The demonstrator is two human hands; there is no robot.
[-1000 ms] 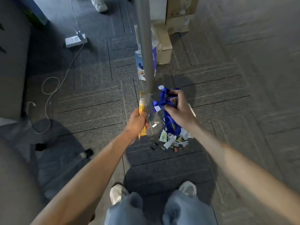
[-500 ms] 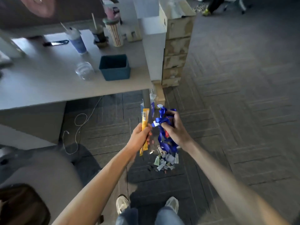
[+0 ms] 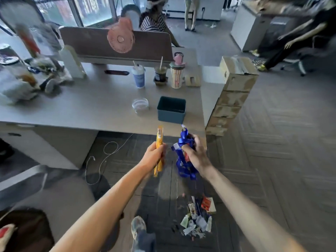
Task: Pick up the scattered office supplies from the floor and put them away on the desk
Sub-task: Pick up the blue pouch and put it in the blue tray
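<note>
My left hand (image 3: 153, 157) grips a long orange packet (image 3: 159, 142), held upright just below the desk's front edge. My right hand (image 3: 195, 155) is closed on a tangle of blue lanyards (image 3: 183, 160) with something red inside it; the loops hang below my fingers. Both hands hover in front of the grey desk (image 3: 87, 106), close to its near right corner. A dark teal bin (image 3: 171, 110) stands on the desk just above my hands. A pile of small scattered supplies (image 3: 197, 220) lies on the carpet near my right forearm.
On the desk stand a clear glass dish (image 3: 140, 104), three drink cups (image 3: 139, 77) and a pink fan (image 3: 121, 38) on the divider. Stacked cardboard boxes (image 3: 234, 91) rise right of the desk. A white cable (image 3: 101, 157) lies underneath. People sit beyond.
The view has lifted from the floor to the desk. Both hands rose with the orange packet and blue lanyards, away from the pile, toward the desk's edge.
</note>
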